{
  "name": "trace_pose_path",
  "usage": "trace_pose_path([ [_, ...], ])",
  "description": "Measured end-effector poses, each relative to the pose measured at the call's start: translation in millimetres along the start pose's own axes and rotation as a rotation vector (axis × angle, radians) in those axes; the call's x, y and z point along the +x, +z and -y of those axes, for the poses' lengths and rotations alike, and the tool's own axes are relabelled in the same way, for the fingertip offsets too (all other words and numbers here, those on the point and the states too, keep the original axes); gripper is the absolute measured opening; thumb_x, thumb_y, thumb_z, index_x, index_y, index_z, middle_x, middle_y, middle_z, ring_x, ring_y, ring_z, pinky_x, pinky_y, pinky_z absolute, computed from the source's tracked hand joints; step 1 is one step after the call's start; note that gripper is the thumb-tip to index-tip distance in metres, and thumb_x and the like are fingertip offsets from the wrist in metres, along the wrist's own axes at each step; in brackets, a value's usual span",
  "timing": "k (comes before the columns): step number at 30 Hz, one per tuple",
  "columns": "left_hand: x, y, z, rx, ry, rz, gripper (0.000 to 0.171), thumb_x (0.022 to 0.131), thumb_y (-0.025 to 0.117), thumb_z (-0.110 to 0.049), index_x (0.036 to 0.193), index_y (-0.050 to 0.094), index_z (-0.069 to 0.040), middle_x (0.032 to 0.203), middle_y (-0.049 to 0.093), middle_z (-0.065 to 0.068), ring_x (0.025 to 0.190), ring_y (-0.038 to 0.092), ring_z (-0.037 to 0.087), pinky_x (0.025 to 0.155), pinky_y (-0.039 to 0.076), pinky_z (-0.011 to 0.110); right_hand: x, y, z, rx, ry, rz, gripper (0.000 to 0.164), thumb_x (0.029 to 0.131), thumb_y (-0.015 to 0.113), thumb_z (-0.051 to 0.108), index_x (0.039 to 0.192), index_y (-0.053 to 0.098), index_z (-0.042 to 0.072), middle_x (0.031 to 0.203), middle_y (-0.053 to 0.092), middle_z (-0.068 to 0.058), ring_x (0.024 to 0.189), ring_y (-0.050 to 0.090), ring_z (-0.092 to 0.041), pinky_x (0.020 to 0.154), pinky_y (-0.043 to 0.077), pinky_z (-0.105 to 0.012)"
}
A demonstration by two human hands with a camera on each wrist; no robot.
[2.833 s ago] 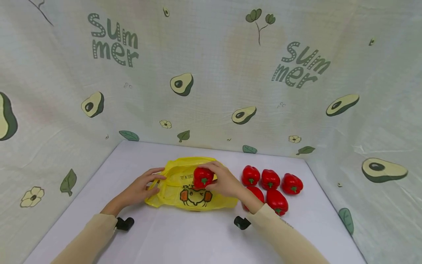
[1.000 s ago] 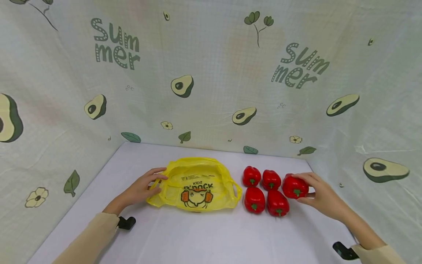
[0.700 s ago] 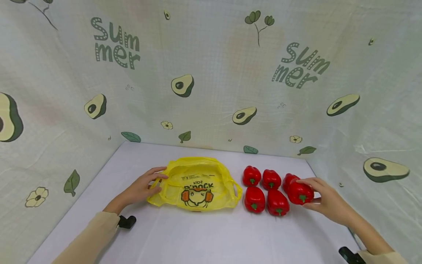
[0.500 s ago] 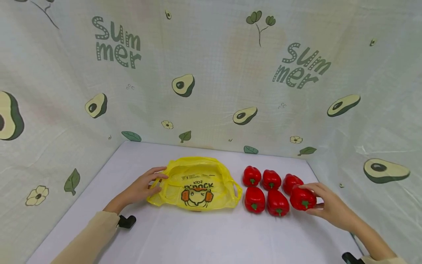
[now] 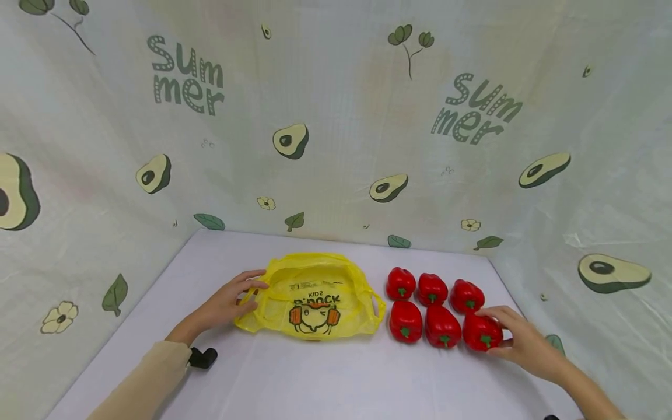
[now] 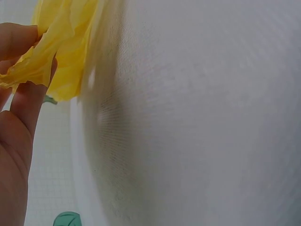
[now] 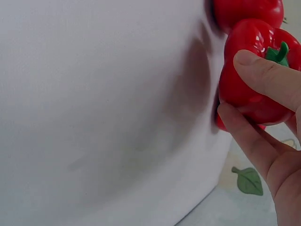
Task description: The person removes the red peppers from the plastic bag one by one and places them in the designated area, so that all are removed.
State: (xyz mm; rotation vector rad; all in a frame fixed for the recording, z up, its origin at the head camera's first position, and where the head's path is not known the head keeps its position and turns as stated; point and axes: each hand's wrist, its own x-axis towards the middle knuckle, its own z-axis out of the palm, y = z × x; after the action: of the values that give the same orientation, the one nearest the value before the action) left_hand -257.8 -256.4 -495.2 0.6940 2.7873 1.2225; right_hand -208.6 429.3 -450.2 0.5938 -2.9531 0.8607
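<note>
A yellow plastic bag (image 5: 350, 325) with a printed cartoon face lies open-mouthed on the white table. At its left side my left hand (image 5: 227, 300) holds the handle edge; in the left wrist view the thin yellow plastic runs between thumb and fingers. My right hand (image 5: 534, 345) grips a red bell pepper (image 5: 479, 331) with a green stem, at the near right end of the pepper group. Thumb and fingers are on either side of that bell pepper (image 7: 256, 96) in the right wrist view. It sits close beside the other peppers, low at the table.
Several more red bell peppers stand in two rows right of the bag, among them a near-left one (image 5: 405, 321) and a far-right one (image 5: 466, 296). A printed cloth (image 5: 336, 116) with avocados and leaves hangs behind and along both sides of the table (image 5: 325, 379).
My right hand went from over the bag to the right end with a bell pepper, then brought it nearer, into the front row. The bag no longer shows a pepper inside. My left hand stayed.
</note>
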Motion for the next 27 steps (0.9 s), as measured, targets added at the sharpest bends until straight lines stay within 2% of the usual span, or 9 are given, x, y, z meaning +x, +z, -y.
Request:
trace_pose_path([
  [6,-0.6,0.6,-2.4,0.004,-0.007,0.004,0.039,0.101,0.073,-0.011,0.139,0.066,-0.012,0.17,0.035,0.008,0.152,0.036,0.045,0.103,0.053,0.065,0,6,-8,-0.006,0.014,0.004,0.077,0.072,0.097,0.007,0.138,0.061,0.016,0.131,0.061,-0.013,0.115,0.062,-0.039,0.075,0.066,-0.034],
  [16,4.6,-1.1,-6.2,0.018,-0.017,0.005,0.039,0.101,0.073,-0.011,0.139,0.066,-0.014,0.171,0.034,0.006,0.153,0.035,0.044,0.106,0.05,0.067,-2,11,-19,-0.038,0.007,-0.017,0.078,0.071,0.097,0.004,0.139,0.058,0.015,0.132,0.06,-0.015,0.115,0.063,-0.04,0.076,0.066,-0.036],
  [25,7.7,-0.8,-6.0,0.015,-0.021,0.012,0.04,0.1,0.074,-0.012,0.14,0.066,-0.015,0.171,0.034,0.006,0.154,0.035,0.044,0.108,0.048,0.069,-4,15,-22,-0.058,-0.012,-0.037,0.081,0.07,0.097,0.001,0.139,0.055,0.012,0.135,0.059,-0.014,0.114,0.06,-0.028,0.076,0.065,-0.032],
  [27,7.8,-1.2,-5.2,0.014,-0.015,0.015,0.041,0.1,0.074,-0.013,0.14,0.066,-0.015,0.171,0.033,0.007,0.154,0.035,0.044,0.108,0.048,0.069,-6,15,-21,-0.049,-0.019,-0.023,0.084,0.071,0.096,0.002,0.143,0.053,0.01,0.137,0.058,-0.017,0.115,0.06,-0.032,0.076,0.066,-0.034],
])
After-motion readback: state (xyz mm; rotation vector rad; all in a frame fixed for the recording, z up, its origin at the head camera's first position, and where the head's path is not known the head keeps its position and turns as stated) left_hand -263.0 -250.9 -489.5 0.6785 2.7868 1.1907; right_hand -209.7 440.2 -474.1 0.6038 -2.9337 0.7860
